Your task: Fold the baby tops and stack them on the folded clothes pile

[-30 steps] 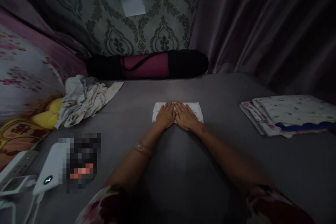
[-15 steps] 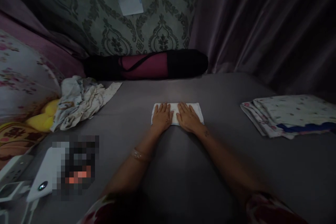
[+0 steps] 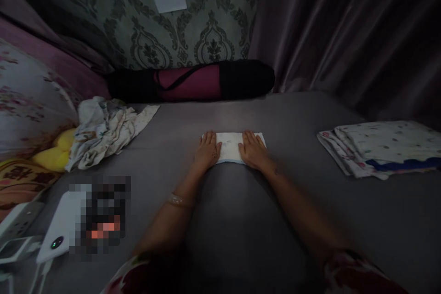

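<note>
A small white folded cloth (image 3: 230, 148) with a faint print and a thin bluish front edge lies flat on the grey bed sheet (image 3: 237, 211). My left hand (image 3: 207, 150) rests palm down over its left end, fingers stretched out and pointing away from me. Over the right end lies my right hand (image 3: 254, 149), also flat with its fingers extended. The middle of the cloth shows between the two hands, while both ends are partly covered by them.
Folded patterned fabric (image 3: 389, 144) lies at the right. Crumpled printed cloth (image 3: 110, 133) and a yellow plush item (image 3: 57, 151) are at the left. Nearer are a white device (image 3: 60, 225) and a power strip (image 3: 24, 220). A black-and-maroon long bag (image 3: 193, 82) lies along the wall.
My hands have slid apart across the white cloth, left hand leftward and right hand rightward, uncovering more of its middle. Both remain flat. The view has shifted slightly.
</note>
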A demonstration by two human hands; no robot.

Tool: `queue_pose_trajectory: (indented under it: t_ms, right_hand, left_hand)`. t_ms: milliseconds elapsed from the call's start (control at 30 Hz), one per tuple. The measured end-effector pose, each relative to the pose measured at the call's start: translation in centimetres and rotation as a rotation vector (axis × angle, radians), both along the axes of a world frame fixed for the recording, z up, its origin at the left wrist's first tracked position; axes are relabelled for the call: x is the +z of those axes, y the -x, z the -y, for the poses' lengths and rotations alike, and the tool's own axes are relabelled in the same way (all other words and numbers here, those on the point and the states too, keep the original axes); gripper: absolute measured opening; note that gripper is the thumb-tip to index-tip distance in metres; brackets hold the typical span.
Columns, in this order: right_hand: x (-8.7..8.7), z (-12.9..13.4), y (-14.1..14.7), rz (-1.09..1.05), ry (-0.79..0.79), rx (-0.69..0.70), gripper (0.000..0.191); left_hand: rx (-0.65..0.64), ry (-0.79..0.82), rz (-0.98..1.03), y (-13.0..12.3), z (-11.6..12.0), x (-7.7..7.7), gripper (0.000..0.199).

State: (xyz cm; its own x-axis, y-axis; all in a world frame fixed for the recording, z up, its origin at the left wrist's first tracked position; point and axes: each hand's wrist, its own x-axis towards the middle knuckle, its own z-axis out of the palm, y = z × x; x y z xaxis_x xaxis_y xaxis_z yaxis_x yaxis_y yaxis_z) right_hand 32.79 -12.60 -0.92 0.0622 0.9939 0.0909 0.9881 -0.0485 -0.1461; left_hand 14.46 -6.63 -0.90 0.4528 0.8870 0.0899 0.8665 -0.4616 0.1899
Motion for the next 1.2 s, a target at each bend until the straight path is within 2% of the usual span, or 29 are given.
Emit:
queue_pose_trajectory:
  t_ms: [100,233,367,533,667,767,833,933,1033,1200]
  right_hand:
    - [0.1,0.1,-0.2,-0.019,0.025,0.009,0.063]
    - [0.3,0.3,-1.0,-0.019,-0.017,-0.031,0.063]
    - [-0.3,0.3,-2.0,-0.027,0.010,-0.069,0.063]
    - [-0.2,0.2,-2.1,-0.049,0.034,-0.078,0.061]
    - [1.3,-0.2,-0.1,-0.013,0.021,-0.056,0.059]
    - [2.2,-0.8,2.5,0.003,-0.002,0.115,0.057]
    - [2.1,-1.2,4.0,0.001,-0.001,0.186,0.056]
    - [1.4,-1.5,5.0,0.010,0.012,0.185,0.055]
    - [1.2,-1.6,4.9,0.025,0.030,0.176,0.055]
    - [2.3,-2.1,5.7,0.042,0.089,0.164,0.055]
  left_hand:
    - [-0.011,0.029,-0.009,0.2,-0.3,-0.2,0.061]
    - [0.012,0.015,0.031,0.7,-0.5,-0.2,0.061]
    - [0.014,0.059,0.051,1.4,-0.8,-0.5,0.059]
    - [0.032,0.103,0.177,1.6,-1.2,-0.7,0.055]
    - [0.126,0.171,0.458,2.1,-1.9,-0.2,0.054]
    - [0.211,0.226,0.640,2.8,-2.4,0.1,0.061]
    - [0.259,0.224,0.697,3.3,-2.7,0.2,0.064]
    - [0.289,0.208,0.699,3.8,-2.9,0.1,0.067]
    - [0.323,0.227,0.776,3.9,-3.2,-0.1,0.066]
    - [0.373,0.252,0.994,3.7,-3.4,-0.4,0.062]
